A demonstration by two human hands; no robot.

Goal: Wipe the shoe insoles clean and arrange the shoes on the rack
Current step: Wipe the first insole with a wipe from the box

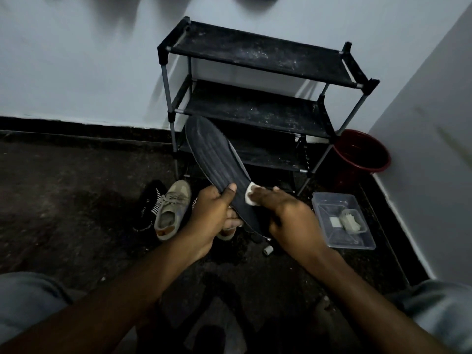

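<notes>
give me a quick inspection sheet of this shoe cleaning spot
surface: dark speckled floor with darker patches
job's things: dark insole held up in front of the black rack, whose shelves look dusty; white wipe on the insole; beige shoe and black shoe on the floor
clutter: clear box holding white pieces; red bucket beside the rack; small white cap on the floor
grippers: left hand grips the insole's lower end; right hand presses the wipe onto it
cables: nothing seen
surroundings: white walls meeting in a corner, dark skirting
</notes>
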